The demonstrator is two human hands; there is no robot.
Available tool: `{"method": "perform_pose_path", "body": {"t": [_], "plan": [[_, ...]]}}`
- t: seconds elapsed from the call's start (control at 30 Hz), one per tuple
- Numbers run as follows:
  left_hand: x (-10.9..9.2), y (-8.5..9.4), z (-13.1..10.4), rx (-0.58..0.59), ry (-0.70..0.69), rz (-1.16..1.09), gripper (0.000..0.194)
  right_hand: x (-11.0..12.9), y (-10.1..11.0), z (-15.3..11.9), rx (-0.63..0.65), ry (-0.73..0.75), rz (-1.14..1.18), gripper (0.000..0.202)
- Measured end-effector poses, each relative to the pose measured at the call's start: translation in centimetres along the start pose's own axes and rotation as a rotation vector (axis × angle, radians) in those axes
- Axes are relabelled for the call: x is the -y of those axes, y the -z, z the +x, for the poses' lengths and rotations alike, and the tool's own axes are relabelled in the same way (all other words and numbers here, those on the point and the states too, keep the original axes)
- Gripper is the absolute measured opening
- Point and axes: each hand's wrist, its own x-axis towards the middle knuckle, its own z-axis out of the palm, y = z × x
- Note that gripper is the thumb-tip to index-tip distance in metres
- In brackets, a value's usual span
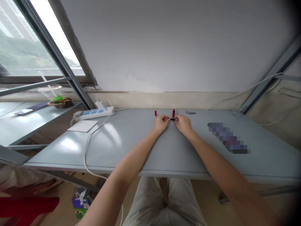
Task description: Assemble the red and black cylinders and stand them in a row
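Note:
Both hands meet over the far middle of the grey table. My left hand (161,123) is closed in a pinch at the left end of a small black cylinder (172,119). At its right end, my right hand (183,124) pinches the same piece. What kind of part it is cannot be made out at this size. Just behind the fingers is a small red and black piece (173,113). A short red cylinder (155,113) stands beyond my left hand. Several tiny grey metal pieces (192,113) lie in a row beyond my right hand.
A phone-like slab (228,138), pixelated, lies at right. On the left are a white power strip (96,113), a white flat square (83,126) and a cable (88,141) running over the table's front edge. A plastic cup (53,91) stands on the side shelf.

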Motion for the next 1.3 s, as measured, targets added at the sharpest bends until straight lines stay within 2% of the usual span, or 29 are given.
{"method": "perform_pose_path", "body": {"t": [0.2, 0.27, 0.43, 0.57, 0.7, 0.87, 1.07, 1.3], "plan": [[0.2, -0.1, 0.0, 0.047, 0.018, -0.003, 0.01, 0.1, 0.3, -0.2, 0.001, 0.017, -0.009, 0.018], [0.0, -0.1, 0.0, 0.029, 0.017, -0.002, 0.011, 0.0, 0.2, -0.1, 0.018, 0.003, -0.004, 0.017], [-0.8, 1.0, 0.5, -0.126, 0.06, 0.015, 0.014, -0.8, -0.3, 0.3, 0.04, -0.136, 0.092, 0.015], [-0.3, 2.7, 1.3, -0.265, 0.141, -0.004, 0.02, -1.0, -0.5, 0.6, 0.039, -0.229, 0.27, 0.012], [1.0, 3.9, 2.0, -0.36, 0.208, 0.007, 0.022, 0.4, -0.4, 1.0, 0.096, -0.247, 0.37, 0.007], [2.3, 4.5, 2.3, -0.439, 0.251, -0.032, 0.024, 3.3, -1.1, 2.4, 0.188, -0.174, 0.374, 0.005], [2.8, 4.3, 2.5, -0.482, 0.246, -0.076, 0.021, 6.3, -3.5, 4.7, 0.133, -0.17, 0.299, 0.013], [2.9, 4.2, 2.5, -0.473, 0.261, -0.097, 0.019, 7.4, -4.9, 6.2, 0.118, -0.205, 0.208, 0.022]]}}
